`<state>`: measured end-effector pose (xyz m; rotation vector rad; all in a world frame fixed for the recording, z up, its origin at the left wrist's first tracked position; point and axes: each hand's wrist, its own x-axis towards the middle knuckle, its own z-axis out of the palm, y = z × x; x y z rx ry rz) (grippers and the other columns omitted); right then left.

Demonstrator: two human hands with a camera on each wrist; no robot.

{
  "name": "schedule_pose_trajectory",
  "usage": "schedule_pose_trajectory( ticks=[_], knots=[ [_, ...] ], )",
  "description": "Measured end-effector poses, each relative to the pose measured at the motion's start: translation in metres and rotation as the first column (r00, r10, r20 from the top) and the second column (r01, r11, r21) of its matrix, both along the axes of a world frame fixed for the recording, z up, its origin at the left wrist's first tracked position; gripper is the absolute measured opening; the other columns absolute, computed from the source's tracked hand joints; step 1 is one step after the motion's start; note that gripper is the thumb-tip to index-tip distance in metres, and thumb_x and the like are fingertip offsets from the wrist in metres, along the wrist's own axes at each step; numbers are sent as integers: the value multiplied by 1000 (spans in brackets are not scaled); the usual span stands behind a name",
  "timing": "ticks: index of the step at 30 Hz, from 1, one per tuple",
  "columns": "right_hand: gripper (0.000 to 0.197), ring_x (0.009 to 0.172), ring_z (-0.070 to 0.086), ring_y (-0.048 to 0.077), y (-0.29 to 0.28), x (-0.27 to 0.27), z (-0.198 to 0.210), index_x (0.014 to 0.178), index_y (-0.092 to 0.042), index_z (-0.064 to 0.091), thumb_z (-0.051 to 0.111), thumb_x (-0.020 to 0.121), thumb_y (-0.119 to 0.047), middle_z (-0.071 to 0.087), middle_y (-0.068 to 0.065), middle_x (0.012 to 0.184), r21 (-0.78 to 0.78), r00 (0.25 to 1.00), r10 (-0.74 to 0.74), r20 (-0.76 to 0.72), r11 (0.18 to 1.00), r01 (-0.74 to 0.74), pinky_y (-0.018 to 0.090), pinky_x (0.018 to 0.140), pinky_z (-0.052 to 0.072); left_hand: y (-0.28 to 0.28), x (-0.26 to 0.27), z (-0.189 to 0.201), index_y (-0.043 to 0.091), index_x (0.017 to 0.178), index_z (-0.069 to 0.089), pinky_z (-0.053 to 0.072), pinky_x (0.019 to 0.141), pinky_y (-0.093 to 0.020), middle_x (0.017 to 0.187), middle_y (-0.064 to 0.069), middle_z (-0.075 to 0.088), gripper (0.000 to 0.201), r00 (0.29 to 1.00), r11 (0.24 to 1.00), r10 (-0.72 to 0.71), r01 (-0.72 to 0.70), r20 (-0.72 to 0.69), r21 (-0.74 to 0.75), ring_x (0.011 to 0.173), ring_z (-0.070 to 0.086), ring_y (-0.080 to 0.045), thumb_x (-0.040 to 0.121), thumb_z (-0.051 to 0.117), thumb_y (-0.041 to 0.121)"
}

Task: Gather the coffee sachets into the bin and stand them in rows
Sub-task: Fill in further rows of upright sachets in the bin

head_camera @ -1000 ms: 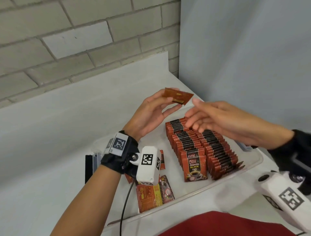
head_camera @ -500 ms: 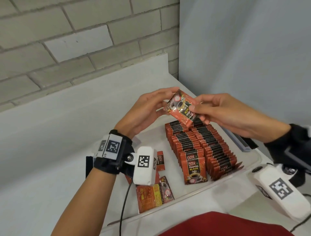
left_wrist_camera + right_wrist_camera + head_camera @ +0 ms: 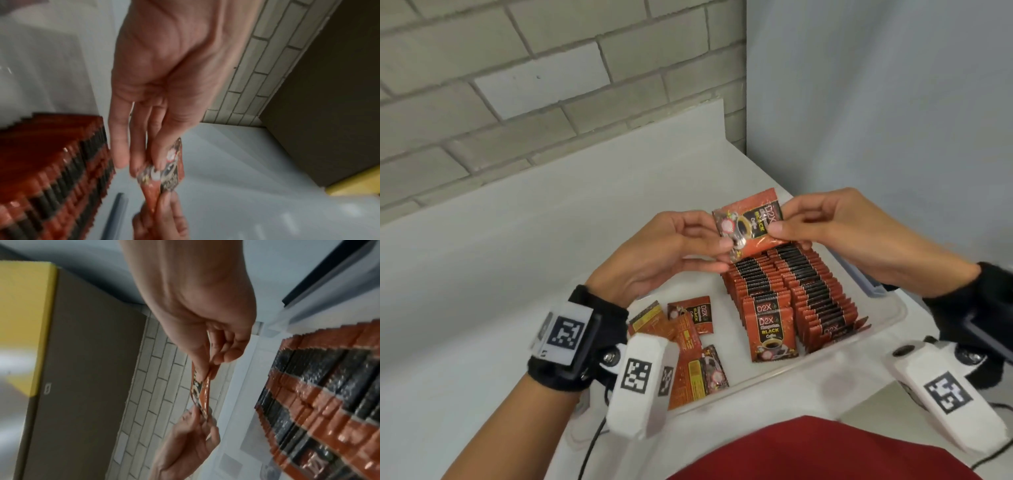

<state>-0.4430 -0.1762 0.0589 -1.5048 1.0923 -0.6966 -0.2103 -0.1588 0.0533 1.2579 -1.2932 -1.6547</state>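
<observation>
Standing against the brick wall [image 3: 482,68], the white bench [image 3: 500,240] carries everything we work over, and on its right end sits the clear plastic bin [image 3: 887,318], its near rim running toward us.

Inside the bin, two rows of coffee sachets [image 3: 791,291] stand upright and packed face to back against the right wall, their red and black tops stepped like shingles; the front sachet of the left row shows "D2X BLACK Coffee". On the bin floor at the near left corner, a few loose sachets [image 3: 695,346] lie flat and overlapping, partly hidden by our left wrist camera [image 3: 642,383].

Above the far end of the rows we hold one single sachet [image 3: 751,222] in the air, printed side toward us, tilted, touching nothing in the bin. Our left hand [image 3: 664,253] pinches its lower left edge between thumb and fingertips, the other fingers loosely extended. Our right hand [image 3: 835,229] pinches its right edge, thumb on the front and curled fingers behind. From the wrist views the sachet shows edge-on, stretched between the two pinches.
</observation>
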Motion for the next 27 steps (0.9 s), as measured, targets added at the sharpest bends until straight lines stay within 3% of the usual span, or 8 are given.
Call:
schedule_pose_trajectory(
  ticks=[3, 7, 12, 14, 16, 20, 23, 27],
  knots=[
    [4, 71, 66, 4, 5, -9, 2, 83, -20, 74, 74, 79, -22, 74, -8, 79, -109, 954, 208, -217, 966, -236, 10, 67, 47, 11, 17, 2, 8, 109, 65, 56, 89, -32, 100, -13, 72, 37, 985, 994, -104, 101, 135, 35, 99, 69, -23, 73, 70, 8],
    [5, 70, 57, -1, 22, -3, -16, 85, -28, 72, 72, 82, -32, 64, -18, 71, -69, 623, 468, -627, 763, -643, 7, 63, 38, 18, 32, 7, 8, 107, 67, 55, 86, -29, 108, -9, 71, 27, 951, 992, -124, 117, 284, 41, 100, 67, -22, 81, 66, 17],
    [12, 76, 44, 1, 29, 12, -41, 88, -22, 62, 62, 90, -33, 49, -14, 84, -178, 430, 285, -857, 620, -765, 15, 66, 36, 24, 15, 2, 14, 112, 67, 54, 90, -28, 104, -3, 70, 24, 743, 884, -455, 441, 490, 152, 100, 66, -19, 100, 47, 12],
    [9, 82, 43, 8, 27, 15, -37, 88, -19, 61, 60, 91, -27, 55, -8, 87, -271, 441, 185, -878, 568, -777, 26, 74, 44, 26, 2, -3, 12, 121, 64, 53, 88, -23, 102, -2, 67, 29, 645, 790, -604, 560, 469, 248, 94, 65, -12, 101, 43, 9],
    [15, 73, 45, 13, 26, 16, -35, 74, -16, 60, 74, 78, -18, 59, -4, 74, -391, 483, 85, -871, 474, -789, 33, 65, 49, 28, -11, -11, 15, 134, 55, 52, 88, -22, 105, -2, 65, 36, 541, 678, -728, 656, 421, 330, 94, 64, -9, 102, 39, 7],
    [34, 63, 52, 15, 28, 16, -40, 65, -16, 58, 89, 52, -16, 57, -4, 63, -463, 514, 27, -857, 396, -793, 26, 56, 44, 25, -27, -25, 24, 152, 25, 52, 85, -23, 101, 0, 64, 53, 434, 569, -819, 702, 376, 428, 93, 62, -20, 103, 37, 9],
    [43, 67, 49, 12, 34, 18, -36, 76, -19, 54, 90, 54, -21, 55, -7, 73, -437, 562, 88, -823, 535, -724, 22, 60, 40, 21, -33, -29, 22, 152, 21, 53, 80, -21, 98, 1, 63, 56, 433, 550, -834, 700, 342, 456, 84, 61, -15, 102, 39, 8],
    [13, 70, 52, 5, 46, 19, -41, 82, -25, 55, 63, 91, -31, 57, -13, 77, -241, 593, 292, -751, 714, -657, 21, 67, 45, 20, -35, -30, 22, 127, 47, 53, 78, -21, 107, -12, 64, 32, 421, 541, -839, 713, 345, 446, 81, 59, -12, 100, 39, 4]
  ],
)
